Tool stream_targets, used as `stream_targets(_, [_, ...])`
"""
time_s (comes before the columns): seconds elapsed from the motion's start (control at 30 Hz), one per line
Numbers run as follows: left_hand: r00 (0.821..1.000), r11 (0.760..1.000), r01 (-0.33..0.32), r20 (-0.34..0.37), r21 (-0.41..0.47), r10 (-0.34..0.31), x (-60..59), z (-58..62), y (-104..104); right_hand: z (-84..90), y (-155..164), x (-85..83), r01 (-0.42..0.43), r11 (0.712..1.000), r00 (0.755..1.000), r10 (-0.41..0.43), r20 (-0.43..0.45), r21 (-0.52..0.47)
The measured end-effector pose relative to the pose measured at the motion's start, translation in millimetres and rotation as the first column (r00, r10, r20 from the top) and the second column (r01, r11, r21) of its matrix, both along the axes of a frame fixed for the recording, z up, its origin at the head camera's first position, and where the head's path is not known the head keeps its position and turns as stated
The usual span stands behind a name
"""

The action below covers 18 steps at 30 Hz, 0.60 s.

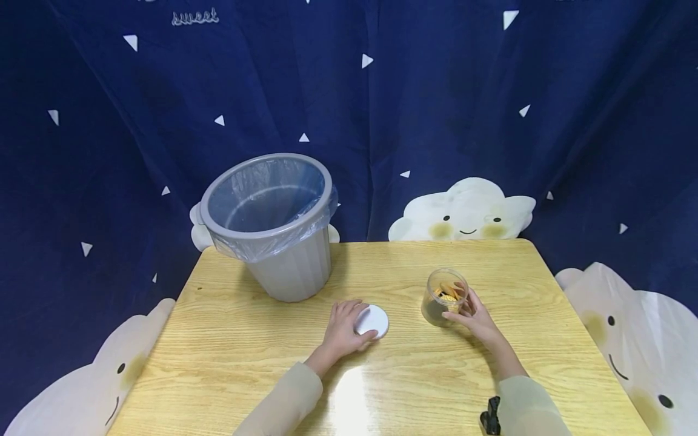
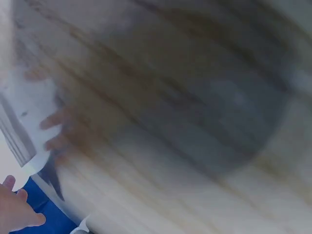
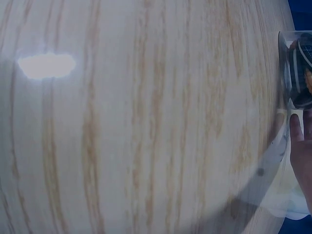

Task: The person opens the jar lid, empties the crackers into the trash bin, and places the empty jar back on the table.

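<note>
My left hand (image 1: pixel 343 327) grips a round white lid (image 1: pixel 374 322) low over the table, fingers at its far edge and thumb at its near edge. In the left wrist view only part of that hand (image 2: pixel 18 212) shows, at the lower left corner. To the right, my right hand (image 1: pixel 475 318) curls around the side of a clear, open-topped jar (image 1: pixel 433 310). Orange-yellow pieces (image 1: pixel 448 293) and something dark lie inside the jar, which stands upright. The right wrist view catches the jar's contents (image 3: pixel 302 73) and the hand (image 3: pixel 303 156) at its right edge.
A grey bin (image 1: pixel 294 266) with a clear plastic liner stands at the table's back left. A small black object (image 1: pixel 491 416) is beside the right sleeve. Behind the wooden table (image 1: pixel 262 339) hangs a dark blue curtain (image 1: pixel 338 91) with clouds and triangles.
</note>
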State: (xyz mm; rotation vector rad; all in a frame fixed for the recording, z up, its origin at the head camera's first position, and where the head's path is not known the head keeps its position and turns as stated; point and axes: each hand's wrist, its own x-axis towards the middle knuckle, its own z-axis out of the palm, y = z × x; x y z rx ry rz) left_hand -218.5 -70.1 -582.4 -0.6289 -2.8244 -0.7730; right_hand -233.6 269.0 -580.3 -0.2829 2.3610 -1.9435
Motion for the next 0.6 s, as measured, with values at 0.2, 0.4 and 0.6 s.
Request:
stream_targets(0.2, [0.996,0.986,-0.067,-0.044,0.151,0.074,0.8,7.0,-12,-0.5,0,0.6,0.004,1.0,1.0,-0.004,0.006,0.002])
stream_targets(0.4, [0.979,0.918,-0.18,-0.031,0.353,0.204,2.4,16.4,-29,-0.2,0,0.8,0.003,1.0,1.0,-0.003,0.03,-0.009])
stream_targets(0.6, [0.941,0.843,-0.276,-0.048,0.461,0.334,1.6,25.3,-48,0.0,1,1.2,0.004,1.0,0.999,-0.004,0.039,0.0])
